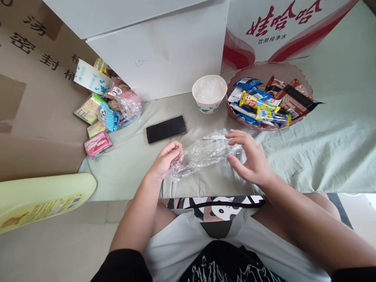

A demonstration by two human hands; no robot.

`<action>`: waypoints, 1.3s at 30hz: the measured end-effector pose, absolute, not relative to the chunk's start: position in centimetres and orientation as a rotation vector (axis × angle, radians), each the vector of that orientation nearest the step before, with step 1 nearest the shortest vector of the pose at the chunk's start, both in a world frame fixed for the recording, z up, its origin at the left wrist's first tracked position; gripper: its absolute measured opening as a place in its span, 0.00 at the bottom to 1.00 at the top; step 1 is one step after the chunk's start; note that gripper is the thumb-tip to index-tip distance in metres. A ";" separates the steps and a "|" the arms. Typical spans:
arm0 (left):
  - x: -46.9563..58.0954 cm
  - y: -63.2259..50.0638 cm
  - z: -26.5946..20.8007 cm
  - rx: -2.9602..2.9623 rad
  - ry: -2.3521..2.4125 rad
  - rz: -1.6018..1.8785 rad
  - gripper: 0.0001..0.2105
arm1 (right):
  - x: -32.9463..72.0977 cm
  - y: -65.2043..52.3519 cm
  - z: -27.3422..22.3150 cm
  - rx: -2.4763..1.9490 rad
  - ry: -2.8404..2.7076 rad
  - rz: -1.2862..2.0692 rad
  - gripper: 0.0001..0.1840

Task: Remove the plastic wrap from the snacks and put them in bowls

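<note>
My left hand [167, 159] is closed on one end of a crumpled clear plastic bag [202, 154], which spreads to the right across the cloth. At the bag's other end, my right hand [248, 156] is held with thumb and fingers apart, its fingertips close to the plastic; whether they touch it I cannot tell. A thin white strip [215, 137] lies at the bag's far side, just left of my right fingertips. Beyond my left hand a black phone [166, 129] lies flat, screen up.
A paper bowl [209, 96] with clear plastic inside stands near a pink glass bowl [232, 113] of wrapped snacks. Several snack packets [98, 145] are heaped at left. White boxes [164, 51] and a cardboard box [38, 102] border the table; a yellow-green bottle [44, 199] juts in at left.
</note>
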State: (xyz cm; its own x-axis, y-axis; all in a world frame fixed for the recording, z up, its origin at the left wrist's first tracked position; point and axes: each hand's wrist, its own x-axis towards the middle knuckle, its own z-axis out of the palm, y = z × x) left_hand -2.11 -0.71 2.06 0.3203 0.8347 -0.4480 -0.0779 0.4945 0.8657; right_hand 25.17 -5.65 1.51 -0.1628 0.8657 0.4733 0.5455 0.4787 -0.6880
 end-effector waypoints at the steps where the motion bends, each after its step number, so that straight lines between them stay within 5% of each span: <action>1: -2.2 -0.7 2.0 0.858 1.066 0.709 0.17 | 25.1 -5.5 1.2 -1.205 -1.952 0.436 0.14; 5: -2.4 -0.2 1.8 0.826 1.054 0.773 0.17 | 24.9 -5.0 -0.2 -1.325 -2.278 0.367 0.25; 12: -2.6 0.3 1.8 0.730 1.021 0.963 0.18 | 24.9 -5.3 0.4 -1.354 -2.188 0.330 0.15; 18: -2.4 1.0 1.4 0.705 1.107 0.988 0.17 | 26.5 -5.4 2.1 -1.000 -1.779 1.541 0.23; 20: -2.4 1.2 1.6 0.712 1.121 0.965 0.17 | 27.1 -5.1 2.1 -0.800 -1.783 1.704 0.24; 25: -3.3 0.6 2.5 0.718 0.953 0.813 0.15 | 26.7 -4.6 0.8 -1.048 -1.930 0.943 0.13; 27: -3.5 -0.2 2.7 0.707 0.845 0.734 0.16 | 25.7 -4.8 0.4 -1.015 -1.858 0.902 0.13; 33: -2.4 -2.0 2.3 0.685 0.646 0.513 0.16 | 22.4 -6.4 0.4 -0.822 -1.862 1.456 0.39; 37: -1.7 -1.6 1.9 0.642 0.652 0.551 0.14 | 21.1 -7.0 1.0 -0.862 -1.771 1.886 0.15; 39: -1.6 -1.2 1.9 0.577 0.737 0.702 0.15 | 20.8 -7.1 1.3 -0.851 -1.628 2.027 0.15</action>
State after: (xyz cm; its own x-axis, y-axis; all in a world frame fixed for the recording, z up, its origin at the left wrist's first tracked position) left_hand -1.57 -1.16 1.90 0.5389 0.7418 -0.3991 -0.3628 0.6320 0.6848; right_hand 20.85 -7.14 1.32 -0.7329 0.6481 -0.2069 0.0621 -0.2391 -0.9690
